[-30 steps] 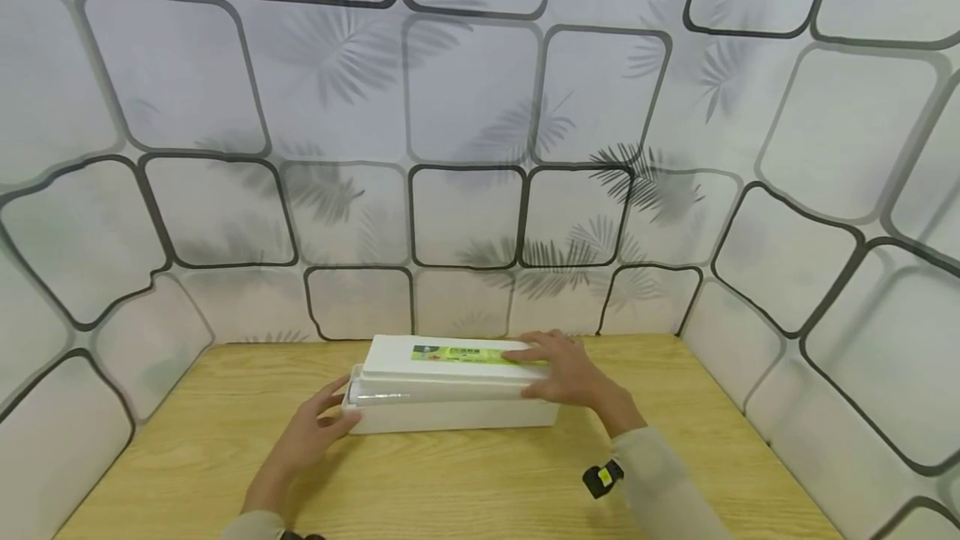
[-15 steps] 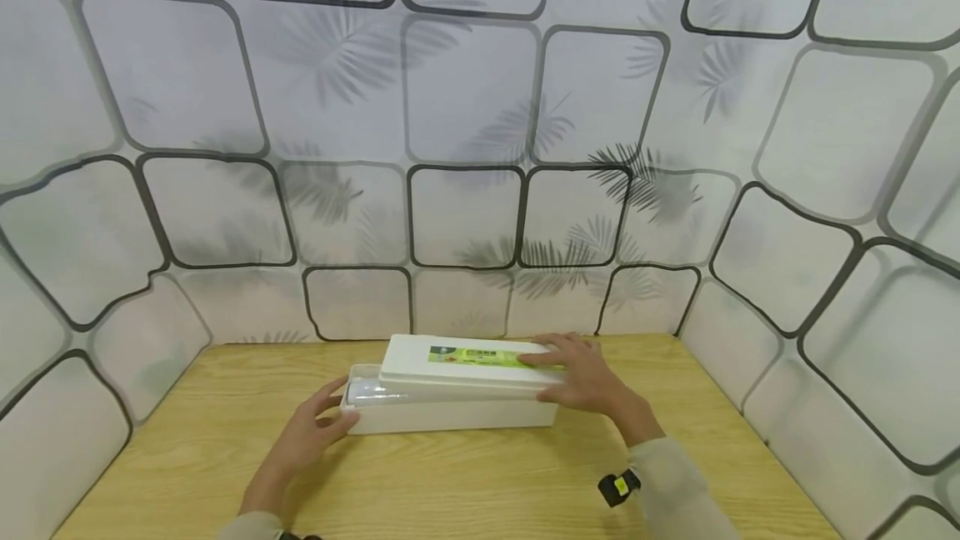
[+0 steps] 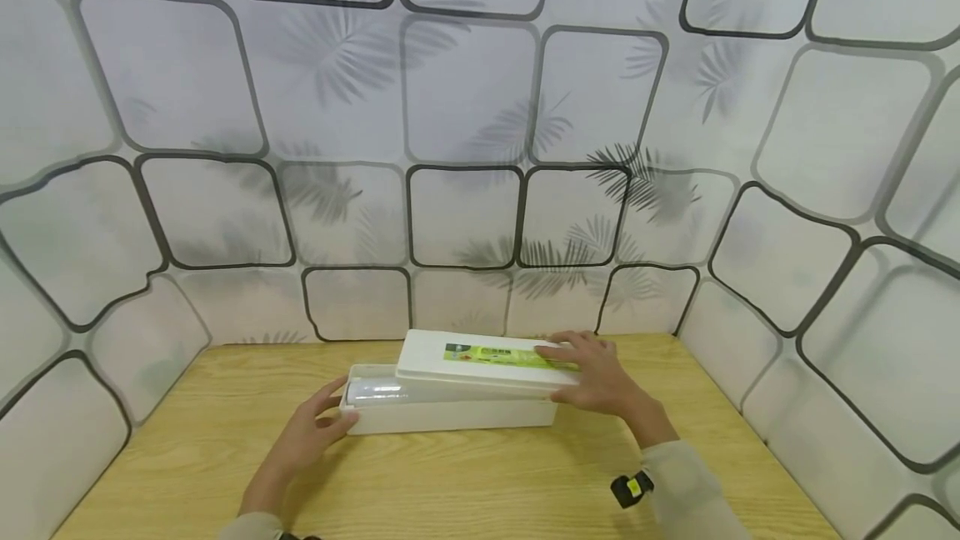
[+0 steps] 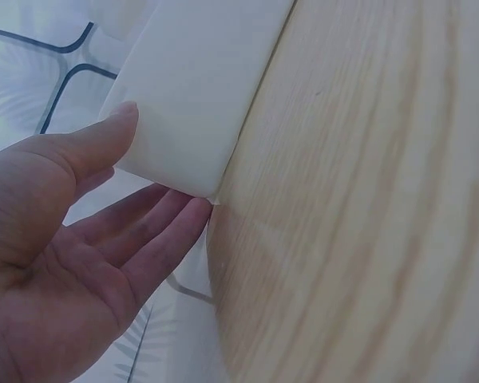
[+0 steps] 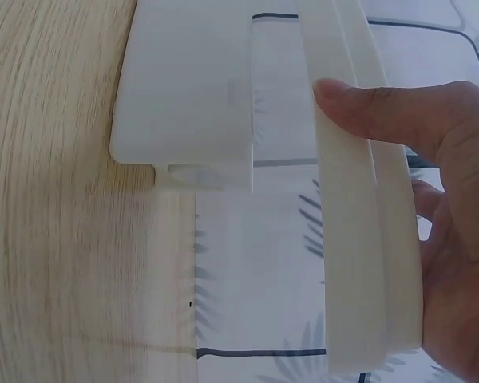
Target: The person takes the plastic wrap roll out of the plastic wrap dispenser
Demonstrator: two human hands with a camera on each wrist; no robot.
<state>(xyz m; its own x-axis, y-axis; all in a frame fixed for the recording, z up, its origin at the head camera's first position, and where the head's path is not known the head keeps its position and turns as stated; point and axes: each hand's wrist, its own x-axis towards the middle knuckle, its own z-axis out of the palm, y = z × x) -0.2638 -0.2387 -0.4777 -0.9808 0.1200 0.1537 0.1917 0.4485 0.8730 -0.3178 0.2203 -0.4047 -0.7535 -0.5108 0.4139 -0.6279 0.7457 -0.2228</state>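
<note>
A long white box (image 3: 450, 417) stands on the table with a shiny roll of plastic wrap (image 3: 375, 391) showing inside its left part. My left hand (image 3: 306, 433) holds the box's left end, thumb on the front face and fingers at the end; the left wrist view shows this hand (image 4: 88, 239) at the corner. My right hand (image 3: 596, 377) grips the right end of the white lid (image 3: 435, 350), which bears a green label. The lid sits tilted and shifted right over the box. In the right wrist view, the thumb presses the lid's (image 5: 351, 239) near edge, raised off the box (image 5: 191, 88).
The wood-grain table (image 3: 450, 482) extends in front of the box and to both sides. A patterned curtain (image 3: 465, 215) encloses the back and sides. A small black device (image 3: 632, 487) hangs at the right sleeve.
My right hand has moved the lid to the right, and its left end has risen slightly. More of the roll shows. The left hand and the box stay in place.
</note>
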